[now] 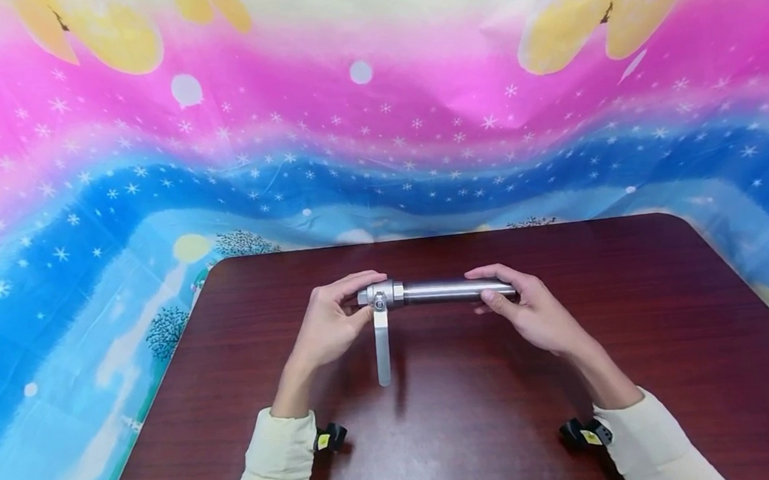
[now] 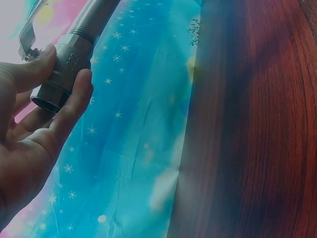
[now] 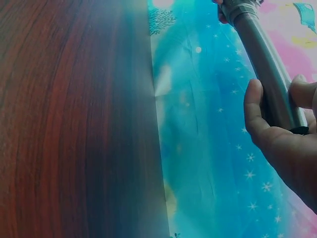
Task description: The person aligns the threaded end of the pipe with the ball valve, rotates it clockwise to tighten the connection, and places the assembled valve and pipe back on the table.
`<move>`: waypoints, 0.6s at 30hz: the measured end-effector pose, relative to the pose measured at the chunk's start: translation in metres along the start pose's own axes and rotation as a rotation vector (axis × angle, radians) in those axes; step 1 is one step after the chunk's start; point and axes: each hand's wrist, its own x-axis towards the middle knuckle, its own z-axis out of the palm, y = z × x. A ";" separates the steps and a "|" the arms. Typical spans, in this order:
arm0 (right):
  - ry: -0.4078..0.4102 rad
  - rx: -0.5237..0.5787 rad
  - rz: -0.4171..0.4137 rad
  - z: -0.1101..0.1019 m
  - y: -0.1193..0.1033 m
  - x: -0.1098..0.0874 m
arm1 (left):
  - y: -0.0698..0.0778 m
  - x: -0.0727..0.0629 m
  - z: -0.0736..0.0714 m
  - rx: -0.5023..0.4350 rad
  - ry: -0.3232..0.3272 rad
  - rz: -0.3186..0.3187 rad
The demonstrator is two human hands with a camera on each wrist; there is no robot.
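A metal ball valve (image 1: pixel 382 294) is joined to a straight steel pipe (image 1: pixel 439 291), and the two are held level above the table. My left hand (image 1: pixel 330 323) grips the valve body by its left end, thumb on the near side and fingers on the far side. The flat lever handle (image 1: pixel 383 353) points toward me. At the pipe's right end, my right hand (image 1: pixel 532 307) holds the tube between thumb and fingers. The left wrist view shows the valve's open hexagonal end (image 2: pixel 48 98) and threads (image 2: pixel 81 33) where the pipe meets it.
Beneath the hands lies a dark red-brown wooden table (image 1: pixel 440 431) with rounded far corners. A colourful printed cloth (image 1: pixel 379 172) hangs behind it and along its sides. Black wrist devices (image 1: pixel 331 436) with yellow labels sit at both cuffs.
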 end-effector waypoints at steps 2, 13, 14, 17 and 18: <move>-0.009 0.011 0.007 0.000 0.000 0.000 | 0.000 0.000 0.000 -0.003 0.003 0.001; 0.018 -0.103 -0.051 0.004 0.001 -0.002 | 0.000 0.000 0.001 -0.003 0.008 0.006; 0.020 -0.103 -0.057 0.004 0.001 -0.002 | 0.000 0.000 0.001 -0.001 0.010 0.007; 0.027 -0.099 -0.063 0.005 0.001 -0.002 | -0.001 0.000 0.000 -0.001 0.015 0.008; 0.029 -0.100 -0.061 0.005 0.000 -0.002 | 0.000 0.000 0.000 -0.001 0.015 0.009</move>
